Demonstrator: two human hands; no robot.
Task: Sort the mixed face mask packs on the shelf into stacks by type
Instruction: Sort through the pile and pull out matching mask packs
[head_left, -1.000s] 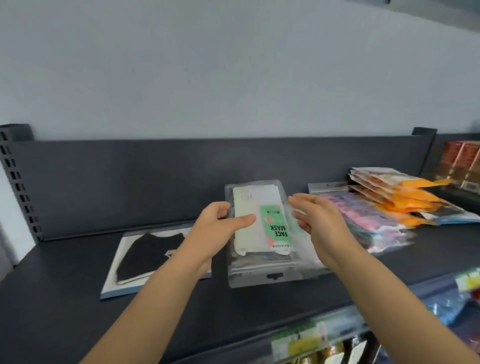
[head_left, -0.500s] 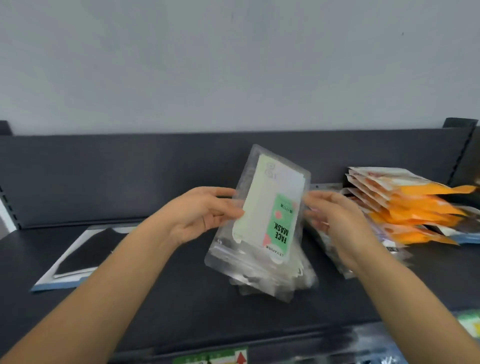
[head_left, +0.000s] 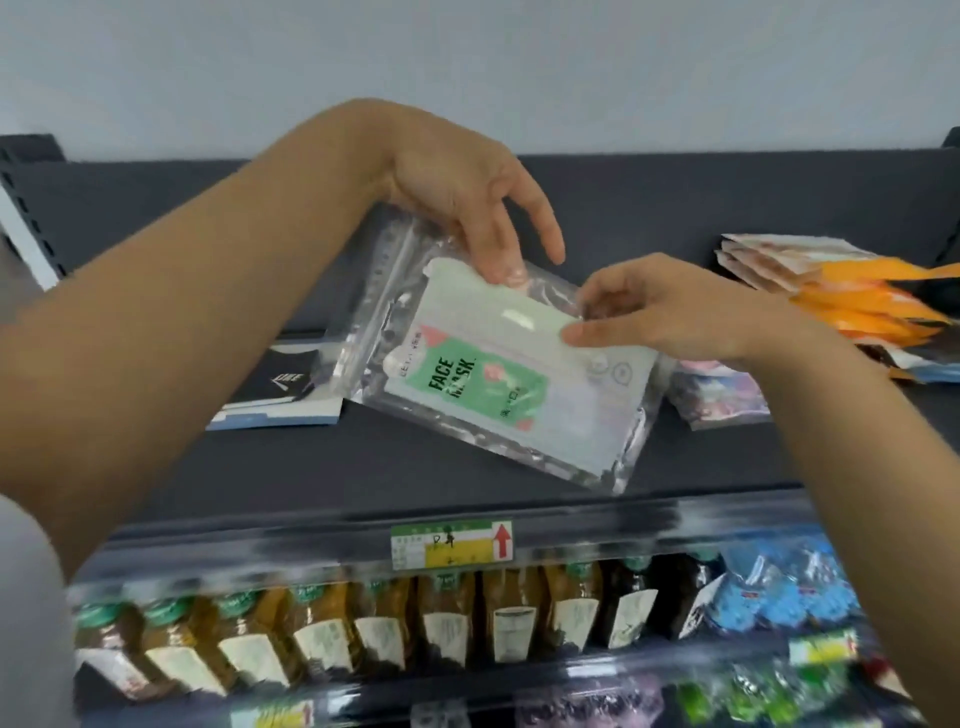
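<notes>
A clear pack with a green FACE MASK label (head_left: 498, 379) is held tilted above the dark shelf (head_left: 363, 467), label lying sideways. My left hand (head_left: 467, 208) pinches its upper edge from above. My right hand (head_left: 670, 312) grips its right end with thumb and fingers. More clear packs seem to lie under it as one bundle. A black mask pack (head_left: 285, 384) lies flat at the left, partly hidden by my left arm. A pink and purple pack pile (head_left: 722, 395) sits right of the held pack. An orange pack stack (head_left: 841, 296) lies at the far right.
The shelf's dark back panel (head_left: 675, 208) rises behind the packs. A price tag (head_left: 452, 543) sits on the shelf's front rail. Below it stands a row of bottles (head_left: 415, 623), with blue packets (head_left: 789, 587) to their right.
Both hands lifted the green-label pack and turned it from upright to sideways. My left hand moved from its left side to its top edge. The view dropped and shows the lower shelf.
</notes>
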